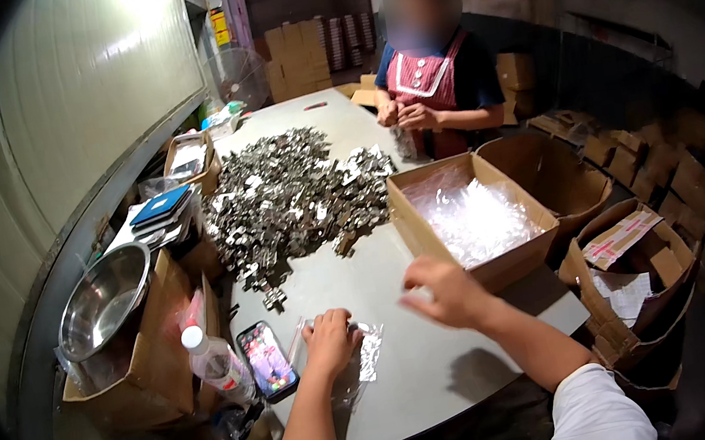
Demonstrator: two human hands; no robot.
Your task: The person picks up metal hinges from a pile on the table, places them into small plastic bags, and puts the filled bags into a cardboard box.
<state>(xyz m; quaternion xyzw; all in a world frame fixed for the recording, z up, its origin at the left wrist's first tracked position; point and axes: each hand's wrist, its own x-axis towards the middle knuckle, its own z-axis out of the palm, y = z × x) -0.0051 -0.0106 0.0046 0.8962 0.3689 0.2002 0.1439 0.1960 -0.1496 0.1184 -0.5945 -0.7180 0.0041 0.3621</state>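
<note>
My left hand (331,344) rests low over the table with its fingers curled on a clear plastic bag (371,353), whose shiny side spreads out to the right. What lies under the fingers is partly hidden. Above the table, near the cardboard box of clear bags, hangs my right hand (448,291), thumb and forefinger apart and nothing visible between them. A big pile of small metal clips or brackets (300,196) covers the middle and far left of the table. One loose metal piece (274,299) sits at the pile's near edge.
Left of my left hand lies a phone (268,359) with its screen lit, beside a plastic bottle (215,363). A steel bowl (105,301) tops a carton. To the right stand an open box (501,267) and further cartons (601,312). Across the table, a person in a red apron (431,76) works with both hands.
</note>
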